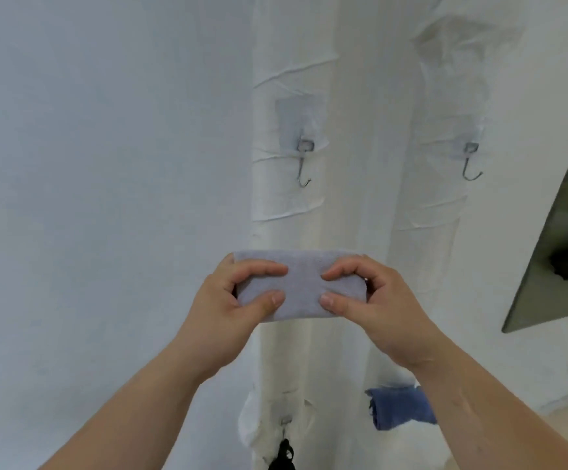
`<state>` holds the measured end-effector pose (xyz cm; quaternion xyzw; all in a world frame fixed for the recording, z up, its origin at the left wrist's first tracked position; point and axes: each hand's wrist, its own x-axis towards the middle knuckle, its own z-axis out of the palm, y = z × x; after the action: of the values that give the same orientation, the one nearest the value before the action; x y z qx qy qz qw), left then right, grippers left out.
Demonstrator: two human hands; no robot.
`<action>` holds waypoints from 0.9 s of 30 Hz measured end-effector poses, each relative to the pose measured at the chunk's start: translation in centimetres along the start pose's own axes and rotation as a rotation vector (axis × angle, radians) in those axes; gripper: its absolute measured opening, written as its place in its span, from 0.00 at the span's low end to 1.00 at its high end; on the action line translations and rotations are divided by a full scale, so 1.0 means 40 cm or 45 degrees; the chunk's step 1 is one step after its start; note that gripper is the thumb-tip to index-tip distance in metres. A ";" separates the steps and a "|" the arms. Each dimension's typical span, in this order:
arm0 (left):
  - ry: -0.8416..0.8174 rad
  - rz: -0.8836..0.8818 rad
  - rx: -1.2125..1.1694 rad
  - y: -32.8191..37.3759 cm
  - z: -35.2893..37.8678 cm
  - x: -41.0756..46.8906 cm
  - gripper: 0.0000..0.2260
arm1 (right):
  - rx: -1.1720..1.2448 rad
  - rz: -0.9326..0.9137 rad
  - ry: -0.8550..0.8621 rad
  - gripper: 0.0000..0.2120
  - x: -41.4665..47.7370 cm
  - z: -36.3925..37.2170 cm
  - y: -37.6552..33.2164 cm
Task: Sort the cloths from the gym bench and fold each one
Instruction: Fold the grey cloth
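Head view puts a white wall (pixel 106 164) before you, two metal hooks (pixel 303 164) far on it; a blue cloth (pixel 399 407) hangs low right; your left hand (pixel 238 300) and right hand (pixel 360 293) both pinch the folded grey cloth (pixel 302 286) at centre, raised before the wall.

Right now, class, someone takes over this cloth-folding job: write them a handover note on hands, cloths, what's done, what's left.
Left hand and right hand each pinch an end of the grey cloth.
Done: grey cloth folded into a small rectangle, held up before the wall.
Blue cloth: bundled, lower right.
Left: set it down; any unsorted cloths are out of view.
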<state>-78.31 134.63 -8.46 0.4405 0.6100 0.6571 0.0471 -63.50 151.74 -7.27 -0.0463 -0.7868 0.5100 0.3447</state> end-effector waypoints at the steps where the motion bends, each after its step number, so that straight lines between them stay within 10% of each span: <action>1: 0.035 0.027 0.029 0.022 0.021 0.016 0.13 | 0.011 -0.043 -0.017 0.14 0.022 -0.028 -0.004; 11: 0.397 0.331 0.202 0.218 0.073 0.192 0.18 | 0.037 -0.502 0.055 0.14 0.266 -0.115 -0.146; 27: 0.409 0.430 0.330 0.183 0.047 0.315 0.20 | -0.103 -0.519 0.247 0.09 0.371 -0.080 -0.092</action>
<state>-81.30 141.78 4.02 0.4285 0.6065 0.6335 -0.2173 -71.82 158.76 3.94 0.0509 -0.7627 0.3911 0.5126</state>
